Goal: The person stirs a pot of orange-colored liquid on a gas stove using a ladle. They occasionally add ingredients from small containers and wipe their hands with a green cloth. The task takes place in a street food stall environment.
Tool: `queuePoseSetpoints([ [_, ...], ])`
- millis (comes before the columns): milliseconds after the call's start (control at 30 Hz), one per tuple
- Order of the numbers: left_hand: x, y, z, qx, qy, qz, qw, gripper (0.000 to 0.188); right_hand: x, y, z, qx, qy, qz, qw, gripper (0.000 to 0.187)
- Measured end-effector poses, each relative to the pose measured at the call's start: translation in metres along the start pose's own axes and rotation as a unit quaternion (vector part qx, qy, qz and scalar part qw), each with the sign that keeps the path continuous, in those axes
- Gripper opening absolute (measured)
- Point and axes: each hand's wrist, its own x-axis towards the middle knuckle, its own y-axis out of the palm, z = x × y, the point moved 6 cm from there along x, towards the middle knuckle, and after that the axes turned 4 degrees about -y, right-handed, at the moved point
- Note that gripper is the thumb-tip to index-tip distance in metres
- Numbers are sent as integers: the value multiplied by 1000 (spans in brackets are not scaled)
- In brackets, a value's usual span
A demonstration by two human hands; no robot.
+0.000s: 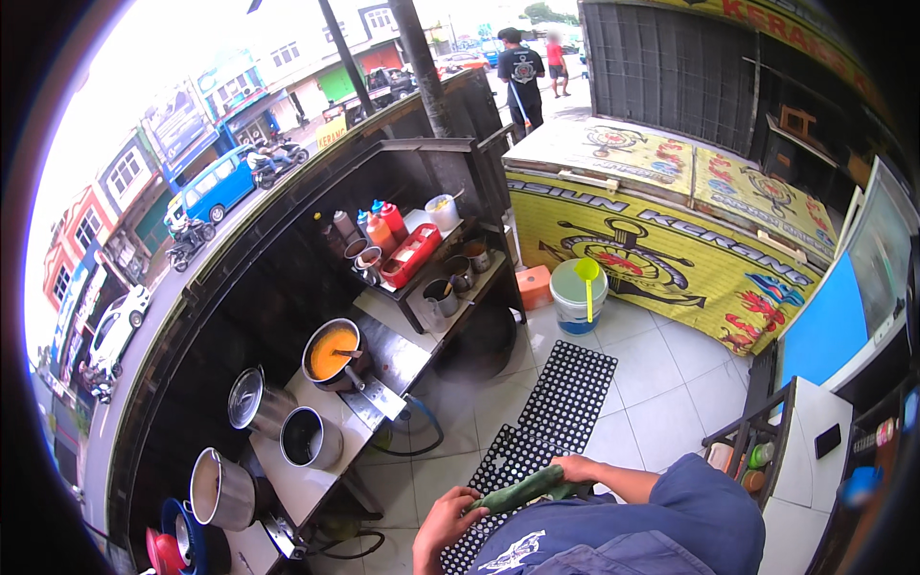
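Observation:
A dark green, rolled or folded cloth (522, 490) stretches between my hands in front of my body. My left hand (451, 517) is closed round its left end. My right hand (575, 468) grips the other end, close to my waist. Below them lies a black floor mat with white dots (565, 395). To the left, a cooking counter carries a pan of orange sauce (335, 353) with a utensil in it. Beside the pan are a steel pot with a lid (251, 398), an open pot (311, 438) and a larger pot (222, 489).
Sauce bottles (381, 225) and a red tray (412, 255) occupy a raised shelf. A white bucket (579, 305) with a green dipper stands by a yellow banner (661, 268). At right, a phone (827, 440) lies on a white surface. Outside, a person (520, 77) holds a long handle.

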Motion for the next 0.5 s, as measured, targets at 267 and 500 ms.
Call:
queuePoseSetpoints([
  [267, -43, 5, -36, 20, 16, -33, 999, 25, -56, 27, 22, -32, 17, -16, 999, 38],
  [500, -154, 42, 14, -88, -139, -146, 976, 25, -90, 56, -5, -109, -2, 57, 992, 36],
])
